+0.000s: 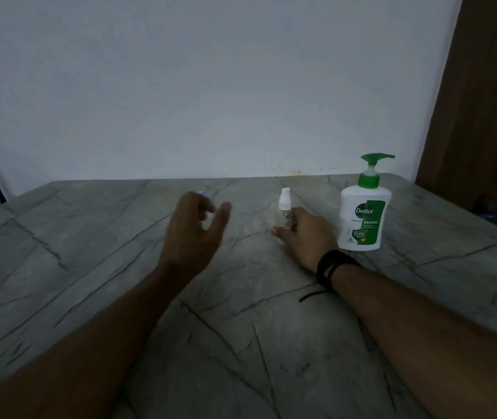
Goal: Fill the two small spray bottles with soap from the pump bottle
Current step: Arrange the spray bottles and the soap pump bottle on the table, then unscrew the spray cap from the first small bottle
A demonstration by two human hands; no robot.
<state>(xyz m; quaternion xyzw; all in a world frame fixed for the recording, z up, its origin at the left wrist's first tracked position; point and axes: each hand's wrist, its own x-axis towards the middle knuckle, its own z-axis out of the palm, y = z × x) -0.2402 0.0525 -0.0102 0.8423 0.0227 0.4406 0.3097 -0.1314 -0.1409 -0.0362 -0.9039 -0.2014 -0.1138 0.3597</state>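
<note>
Head view: right hand (303, 234) wrapped round small clear spray bottle (283, 208), white sprayer on top, bottle upright on grey marble-look table (90, 267), roughly dead centre. Dettol pump bottle (362, 213) stands just beside, at 3 o'clock of it. Left hand (194, 228) at 9 o'clock of spray bottle, blurry, fingers loose, holding nothing. Black wristband (330, 267) on right wrist. Only one spray bottle visible.

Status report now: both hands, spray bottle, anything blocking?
Right hand grips clear spray bottle, upright on table, cap on. Left hand open, blurred, holds nothing. Dettol pump bottle just right, path clear. Second spray bottle not seen.
</note>
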